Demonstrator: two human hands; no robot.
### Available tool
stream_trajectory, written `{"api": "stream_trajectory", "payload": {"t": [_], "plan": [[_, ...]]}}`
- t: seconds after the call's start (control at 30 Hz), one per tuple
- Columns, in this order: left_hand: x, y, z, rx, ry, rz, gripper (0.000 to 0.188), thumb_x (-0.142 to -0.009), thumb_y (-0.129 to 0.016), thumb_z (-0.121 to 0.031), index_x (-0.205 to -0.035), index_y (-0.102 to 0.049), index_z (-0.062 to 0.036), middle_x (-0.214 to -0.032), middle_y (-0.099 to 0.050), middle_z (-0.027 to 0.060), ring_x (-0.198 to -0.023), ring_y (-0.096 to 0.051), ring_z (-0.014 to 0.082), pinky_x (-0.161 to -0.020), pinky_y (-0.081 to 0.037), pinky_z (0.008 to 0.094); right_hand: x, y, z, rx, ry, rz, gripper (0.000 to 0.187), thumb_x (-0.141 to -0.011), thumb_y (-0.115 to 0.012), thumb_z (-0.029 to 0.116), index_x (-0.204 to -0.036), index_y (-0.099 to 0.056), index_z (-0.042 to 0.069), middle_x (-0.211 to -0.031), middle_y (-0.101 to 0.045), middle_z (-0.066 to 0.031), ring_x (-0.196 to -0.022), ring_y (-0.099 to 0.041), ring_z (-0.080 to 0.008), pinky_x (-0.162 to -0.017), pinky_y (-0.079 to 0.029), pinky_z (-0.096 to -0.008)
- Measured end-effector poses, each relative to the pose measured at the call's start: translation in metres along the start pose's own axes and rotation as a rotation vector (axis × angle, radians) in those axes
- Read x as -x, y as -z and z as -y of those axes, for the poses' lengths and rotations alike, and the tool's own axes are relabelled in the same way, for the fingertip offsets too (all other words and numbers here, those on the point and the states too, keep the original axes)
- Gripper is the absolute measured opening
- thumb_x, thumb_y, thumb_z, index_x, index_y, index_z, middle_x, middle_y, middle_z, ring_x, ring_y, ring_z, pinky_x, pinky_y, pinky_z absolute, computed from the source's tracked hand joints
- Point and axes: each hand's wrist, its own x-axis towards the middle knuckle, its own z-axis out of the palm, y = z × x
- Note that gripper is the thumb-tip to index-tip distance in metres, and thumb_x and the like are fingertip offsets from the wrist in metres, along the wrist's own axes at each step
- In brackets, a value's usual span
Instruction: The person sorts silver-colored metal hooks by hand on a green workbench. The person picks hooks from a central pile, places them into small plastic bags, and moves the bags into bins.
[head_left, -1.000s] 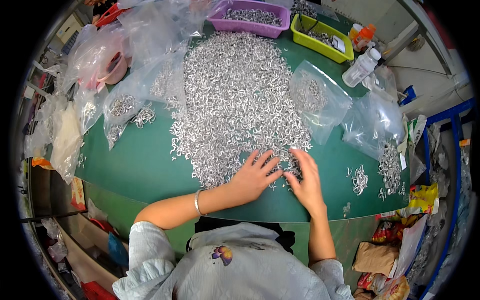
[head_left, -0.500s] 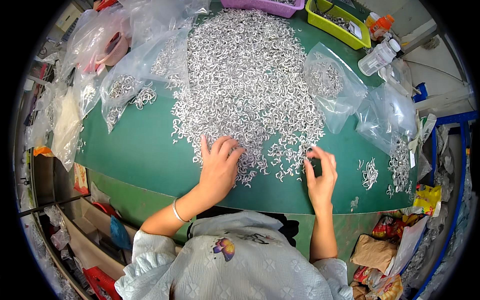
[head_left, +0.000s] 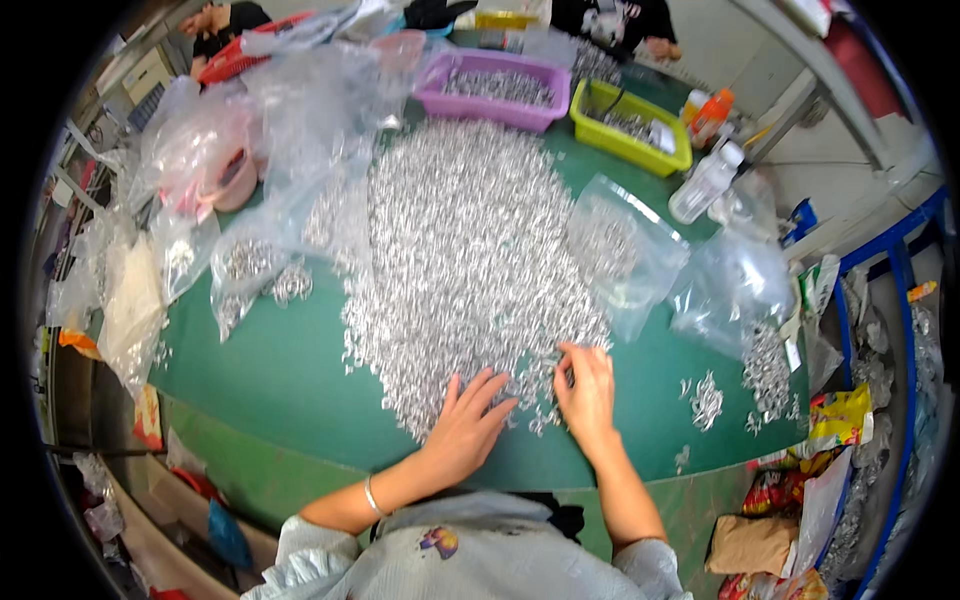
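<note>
A broad heap of small curved silvery metal pieces (head_left: 465,240) covers the middle of the green table (head_left: 270,400). My left hand (head_left: 465,430) lies over the heap's near edge, palm down and fingers spread, touching the pieces. To its right, my right hand (head_left: 590,390) is at the heap's near right edge, with thumb and forefinger curled together. Blur hides whether a piece is between its fingertips. A few loose pieces lie between the two hands.
Clear plastic bags with metal parts lie left (head_left: 250,265) and right (head_left: 625,255) of the heap. Behind it stand a purple basket (head_left: 545,115) and a yellow-green basket (head_left: 630,155). A white bottle (head_left: 705,185) stands far right; small piles (head_left: 706,402) lie nearer. Two people are across the table.
The view has tilted up, showing the far table side and other people. My left hand has shifted right along the heap's edge, its fingers flatter; my right hand has moved slightly left.
</note>
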Motion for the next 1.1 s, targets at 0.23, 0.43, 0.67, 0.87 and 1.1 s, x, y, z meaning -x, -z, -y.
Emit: {"api": "stream_trajectory", "payload": {"t": [0.23, 0.43, 0.67, 0.87, 1.1], "plan": [[-0.005, 0.003, 0.009, -0.33, 0.057, 0.034, 0.051, -0.079, -0.065, -0.027, -0.123, -0.048, -0.0081, -0.135, -0.035, 0.0195, -0.128, -0.029, 0.037, -0.101, -0.02, 0.0587, 0.011, 0.042, -0.012, 0.031, -0.097, -0.213, 0.032, -0.067, -0.063, -0.005, -0.097, -0.057, 0.003, -0.074, -0.056, -0.0078, -0.074, -0.053, -0.0262, -0.07, -0.041, -0.037], [-0.001, 0.002, 0.006, -0.379, 0.037, 0.026, 0.051, -0.079, -0.064, -0.031, -0.123, -0.05, -0.0103, -0.136, -0.035, 0.0175, -0.127, -0.029, 0.0372, -0.101, -0.022, 0.0581, 0.052, 0.085, -0.066, 0.277, -0.363, -0.322, 0.034, -0.066, -0.064, -0.005, -0.098, -0.057, 0.004, -0.07, -0.055, -0.0073, -0.075, -0.052, -0.0268, -0.072, -0.04, -0.0379], [-0.006, -0.003, 0.01, -0.417, -0.137, 0.127, 0.042, -0.08, -0.061, -0.016, -0.121, -0.052, -0.0116, -0.136, -0.036, 0.0141, -0.126, -0.032, 0.0369, -0.101, -0.028, 0.0543, 0.059, 0.09, -0.058, 0.407, -0.366, -0.294, 0.036, -0.068, -0.066, 0.003, -0.102, -0.055, 0.002, -0.085, -0.056, -0.0119, -0.085, -0.051, -0.0293, -0.079, -0.039, -0.0428], [-0.009, 0.0, -0.004, -0.216, -0.077, 0.046, 0.043, -0.08, -0.061, -0.017, -0.122, -0.051, -0.0112, -0.135, -0.038, 0.0136, -0.126, -0.032, 0.0352, -0.101, -0.024, 0.0578, 0.031, 0.035, 0.013, 0.011, -0.053, -0.02, 0.054, -0.071, -0.071, 0.017, -0.118, -0.05, 0.001, -0.113, -0.055, -0.0149, -0.109, -0.049, -0.0334, -0.094, -0.034, -0.0436], [0.013, 0.003, 0.011, -0.364, 0.0, 0.038, 0.043, -0.077, -0.064, -0.021, -0.118, -0.053, -0.0127, -0.129, -0.043, 0.0097, -0.125, -0.034, 0.0317, -0.099, -0.02, 0.0621, 0.045, 0.0, 0.018, -0.076, 0.097, 0.091, 0.041, -0.069, -0.069, 0.005, -0.109, -0.058, 0.006, -0.094, -0.061, -0.0075, -0.097, -0.055, -0.0237, -0.096, -0.029, -0.0496]]}}
